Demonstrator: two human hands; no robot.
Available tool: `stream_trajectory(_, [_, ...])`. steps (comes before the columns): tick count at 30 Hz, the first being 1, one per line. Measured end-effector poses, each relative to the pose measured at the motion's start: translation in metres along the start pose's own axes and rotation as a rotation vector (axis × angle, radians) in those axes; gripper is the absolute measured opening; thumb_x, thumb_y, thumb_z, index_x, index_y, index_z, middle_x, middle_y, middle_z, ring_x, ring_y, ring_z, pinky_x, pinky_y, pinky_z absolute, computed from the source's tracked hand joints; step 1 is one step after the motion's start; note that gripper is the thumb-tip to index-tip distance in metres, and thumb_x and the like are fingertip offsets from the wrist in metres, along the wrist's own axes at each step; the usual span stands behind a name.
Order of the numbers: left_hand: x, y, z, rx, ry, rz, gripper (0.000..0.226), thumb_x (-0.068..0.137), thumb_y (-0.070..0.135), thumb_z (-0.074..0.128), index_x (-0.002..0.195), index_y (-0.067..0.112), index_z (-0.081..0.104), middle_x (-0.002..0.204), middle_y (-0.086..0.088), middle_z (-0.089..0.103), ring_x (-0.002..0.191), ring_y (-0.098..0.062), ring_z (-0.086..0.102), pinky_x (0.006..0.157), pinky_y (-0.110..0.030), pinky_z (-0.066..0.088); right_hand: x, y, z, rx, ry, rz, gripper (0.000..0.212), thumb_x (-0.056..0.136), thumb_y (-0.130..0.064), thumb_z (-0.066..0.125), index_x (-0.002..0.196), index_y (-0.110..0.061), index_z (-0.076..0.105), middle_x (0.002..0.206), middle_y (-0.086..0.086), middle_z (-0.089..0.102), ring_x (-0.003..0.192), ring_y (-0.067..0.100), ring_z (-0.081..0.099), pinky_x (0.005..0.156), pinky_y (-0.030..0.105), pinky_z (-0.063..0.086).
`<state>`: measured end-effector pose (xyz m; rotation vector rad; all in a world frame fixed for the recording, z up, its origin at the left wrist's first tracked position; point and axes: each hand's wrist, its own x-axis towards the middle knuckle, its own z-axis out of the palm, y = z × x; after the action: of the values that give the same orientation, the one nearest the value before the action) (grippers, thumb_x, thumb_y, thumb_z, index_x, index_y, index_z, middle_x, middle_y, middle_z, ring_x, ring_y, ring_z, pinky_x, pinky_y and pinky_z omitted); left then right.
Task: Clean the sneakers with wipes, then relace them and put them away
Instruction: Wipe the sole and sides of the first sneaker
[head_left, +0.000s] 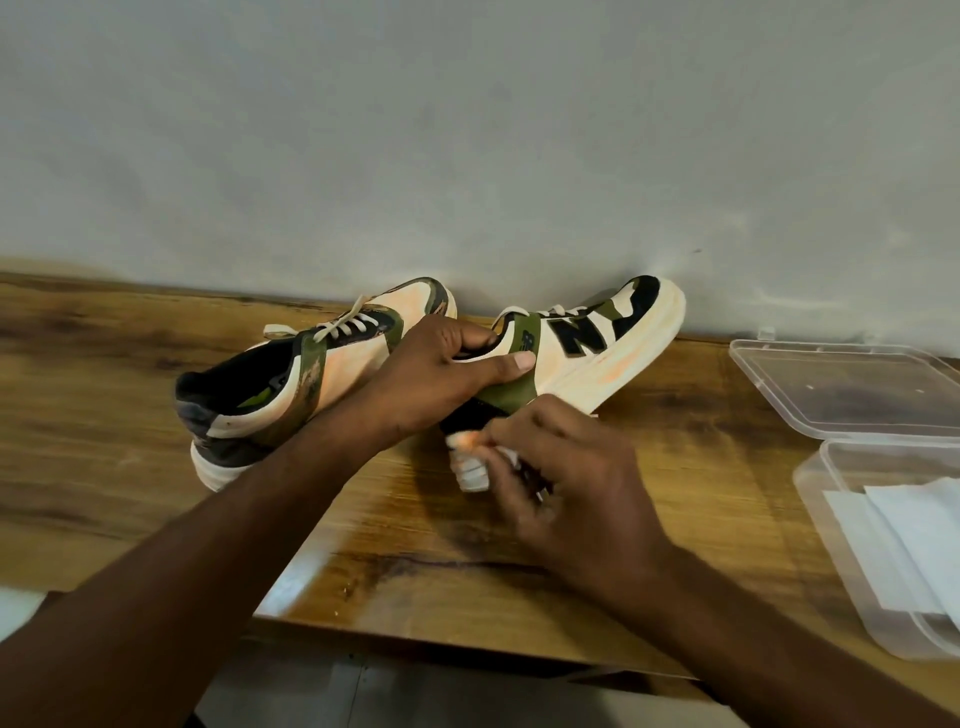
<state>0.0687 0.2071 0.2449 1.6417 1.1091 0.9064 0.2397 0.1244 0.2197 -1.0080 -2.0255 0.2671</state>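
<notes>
Here the right hand (561, 467) wipes the sneaker (597, 343) heel.

Single head-worn wide-angle view, looking forward and down over the person's forearms. Close range: brown wood-grain bench (156, 415) fills lower frame, its near edge visible at bottom. Faces a plain grey wall (467, 130) directly behind bench.

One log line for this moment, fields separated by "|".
step: wiping | left hand: holds right sneaker | right hand: rubs wipe on heel | left sneaker: on table | box: open
</notes>
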Motion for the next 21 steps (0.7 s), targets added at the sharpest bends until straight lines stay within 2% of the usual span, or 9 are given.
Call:
stream_trajectory(2, [0.001, -0.002, -0.001, 0.025, -0.016, 0.02, 0.032, 0.094, 0.021, 0.076, 0.063, 0.027, 0.072, 0.061, 0.013, 0.062, 0.061, 0.003, 0.053, 0.059, -0.014, 0.04, 0.001, 0.003, 0.001, -0.022, -0.016, -0.032, 0.019, 0.097, -0.02, 0.072, 0.113, -0.011, 0.077, 0.098, 0.001, 0.07, 0.081, 0.009, 0.062, 0.067, 0.025, 0.053])
stream_trajectory(4, [0.003, -0.004, -0.003, 0.034, -0.03, 0.039, 0.033, 0.092, 0.022, 0.078, 0.061, 0.028, 0.071, 0.061, 0.012, 0.061, 0.06, 0.002, 0.051, 0.059, -0.016, 0.039, 0.007, 0.016, -0.007, -0.032, 0.061, 0.04, 0.018, 0.093, -0.015, 0.078, 0.111, -0.012, 0.079, 0.097, 0.0, 0.072, 0.08, 0.007, 0.063, 0.069, 0.022, 0.055])
stream_trajectory(7, [0.004, -0.006, -0.006, 0.008, -0.015, 0.001, 0.008, 0.086, 0.031, 0.079, 0.084, 0.023, 0.082, 0.081, 0.003, 0.078, 0.073, -0.001, 0.065, 0.068, -0.019, 0.047, 0.017, 0.037, -0.026, -0.039, 0.187, 0.222, 0.02, 0.091, -0.018, 0.079, 0.111, -0.018, 0.08, 0.098, -0.005, 0.075, 0.08, 0.003, 0.067, 0.069, 0.018, 0.056])
stream_trajectory(9, [0.004, -0.007, -0.006, -0.01, 0.007, -0.021, 0.01, 0.087, 0.025, 0.079, 0.094, 0.019, 0.082, 0.088, 0.007, 0.081, 0.078, 0.002, 0.07, 0.068, -0.014, 0.05, 0.016, 0.04, -0.029, -0.012, 0.209, 0.289, 0.021, 0.091, -0.021, 0.079, 0.111, -0.019, 0.079, 0.1, -0.008, 0.075, 0.083, 0.0, 0.068, 0.067, 0.012, 0.055])
stream_trajectory(13, [0.005, -0.009, -0.006, -0.014, 0.027, -0.036, 0.018, 0.086, 0.021, 0.081, 0.097, 0.007, 0.082, 0.082, 0.009, 0.079, 0.072, 0.004, 0.066, 0.065, -0.012, 0.048, 0.001, 0.016, -0.013, 0.042, 0.111, 0.167, 0.017, 0.092, -0.022, 0.076, 0.106, -0.013, 0.078, 0.102, -0.004, 0.076, 0.086, 0.003, 0.068, 0.072, 0.014, 0.056])
stream_trajectory(16, [0.006, -0.006, -0.004, 0.009, 0.02, -0.048, 0.009, 0.087, 0.018, 0.081, 0.094, 0.012, 0.082, 0.078, 0.014, 0.078, 0.068, 0.008, 0.065, 0.063, -0.008, 0.046, -0.006, 0.008, -0.005, 0.01, 0.015, 0.046, 0.016, 0.09, -0.017, 0.081, 0.104, -0.012, 0.077, 0.101, -0.001, 0.075, 0.089, 0.004, 0.066, 0.075, 0.017, 0.056])
stream_trajectory(18, [0.007, -0.004, -0.005, 0.018, -0.01, -0.041, 0.005, 0.087, 0.017, 0.082, 0.091, 0.019, 0.081, 0.08, 0.014, 0.079, 0.069, 0.008, 0.066, 0.064, -0.008, 0.047, -0.002, 0.015, -0.009, -0.009, 0.015, 0.057, 0.014, 0.09, -0.018, 0.08, 0.102, -0.013, 0.076, 0.099, -0.002, 0.074, 0.086, 0.002, 0.063, 0.074, 0.015, 0.055])
stream_trajectory(21, [0.007, -0.002, -0.009, 0.052, -0.035, -0.061, 0.005, 0.084, 0.018, 0.084, 0.088, 0.02, 0.081, 0.079, 0.012, 0.079, 0.068, 0.007, 0.066, 0.062, -0.009, 0.047, 0.007, 0.035, -0.025, -0.055, 0.118, 0.175, 0.011, 0.089, -0.016, 0.08, 0.098, -0.013, 0.075, 0.095, -0.006, 0.072, 0.077, 0.0, 0.062, 0.068, 0.008, 0.05])
